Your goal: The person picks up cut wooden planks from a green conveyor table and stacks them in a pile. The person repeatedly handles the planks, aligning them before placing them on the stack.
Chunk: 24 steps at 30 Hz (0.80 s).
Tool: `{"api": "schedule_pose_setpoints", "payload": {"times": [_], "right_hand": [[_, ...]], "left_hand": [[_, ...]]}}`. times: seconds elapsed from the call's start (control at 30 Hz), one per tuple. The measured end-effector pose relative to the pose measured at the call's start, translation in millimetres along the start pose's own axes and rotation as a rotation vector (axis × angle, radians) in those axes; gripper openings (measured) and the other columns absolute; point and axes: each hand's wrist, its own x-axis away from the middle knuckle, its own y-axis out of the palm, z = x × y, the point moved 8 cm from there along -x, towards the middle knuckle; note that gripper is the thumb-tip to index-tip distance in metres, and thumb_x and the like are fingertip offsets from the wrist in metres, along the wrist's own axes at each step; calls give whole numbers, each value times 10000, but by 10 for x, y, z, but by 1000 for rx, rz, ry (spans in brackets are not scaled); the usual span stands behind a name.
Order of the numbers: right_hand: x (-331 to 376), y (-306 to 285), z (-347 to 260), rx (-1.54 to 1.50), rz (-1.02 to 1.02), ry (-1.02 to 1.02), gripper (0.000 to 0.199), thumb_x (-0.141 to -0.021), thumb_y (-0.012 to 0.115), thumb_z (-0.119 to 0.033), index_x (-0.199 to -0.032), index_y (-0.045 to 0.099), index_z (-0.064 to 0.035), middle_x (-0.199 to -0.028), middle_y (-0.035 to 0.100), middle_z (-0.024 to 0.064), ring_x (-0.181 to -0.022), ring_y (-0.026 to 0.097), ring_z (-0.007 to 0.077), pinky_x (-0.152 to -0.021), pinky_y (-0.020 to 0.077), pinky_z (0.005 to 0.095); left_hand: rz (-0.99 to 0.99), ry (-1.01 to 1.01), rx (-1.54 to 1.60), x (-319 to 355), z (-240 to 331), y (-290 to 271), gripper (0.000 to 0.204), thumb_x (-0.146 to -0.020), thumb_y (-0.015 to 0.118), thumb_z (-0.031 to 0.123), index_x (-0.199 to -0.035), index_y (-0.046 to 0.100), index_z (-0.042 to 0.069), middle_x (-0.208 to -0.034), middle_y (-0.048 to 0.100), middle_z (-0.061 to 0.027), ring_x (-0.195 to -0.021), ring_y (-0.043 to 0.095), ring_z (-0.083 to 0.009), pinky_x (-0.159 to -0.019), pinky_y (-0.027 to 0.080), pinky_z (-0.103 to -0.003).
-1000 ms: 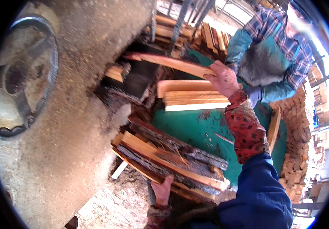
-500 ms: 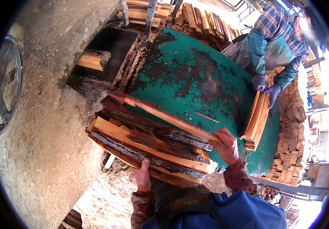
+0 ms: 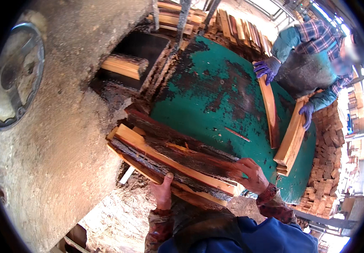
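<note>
A stack of bark-edged wooden slabs lies at the near edge of the green table, close to my body. My left hand grips the near side of the stack, its thumb over a board's edge. At the stack's right end, my right hand is closed around the end of a reddish-brown bark slab, its fingers partly hidden. Across the table, a co-worker's gloved hand holds a single board at its far end. The co-worker's other gloved hand rests on thicker boards.
The green table has worn dark patches and a thin splinter on it. A short wood piece lies on a dark plate at left, beside a concrete-like surface and a metal wheel. Stacked wood stands at right.
My right hand has brought the long slat it was holding down toward the stack. The co-worker has parted the boards, one hand moving left with a single board. The view has shifted slightly.
</note>
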Motion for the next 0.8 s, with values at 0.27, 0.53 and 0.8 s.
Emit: {"api": "schedule_pose_setpoints", "payload": {"times": [0.27,0.53,0.8], "right_hand": [[-1181,137,-809,43,-12,-294,490,-787,729,-183,-1185,555,45,-1043,592,198,-941,576,374,-764,493,427],[-2246,181,-1024,-146,138,-435,365,-848,689,-189,-1135,606,21,-1017,629,164,-793,642,285,-690,524,356],[-3817,-4,-328,-286,316,-33,407,-903,589,-349,-1074,646,15,-904,646,167,-879,641,285,-758,494,354]], "left_hand": [[-35,32,39,-38,-71,5,555,-768,802,180,-1192,526,-49,-1093,612,-104,-965,577,-189,-874,479,-320],[-99,81,12,34,280,159,529,-795,768,161,-1212,508,-33,-1103,609,-80,-973,573,-181,-877,470,-314],[-40,110,27,27,338,138,459,-732,806,96,-1109,583,-41,-1032,643,-74,-904,597,-167,-820,504,-315]]}}
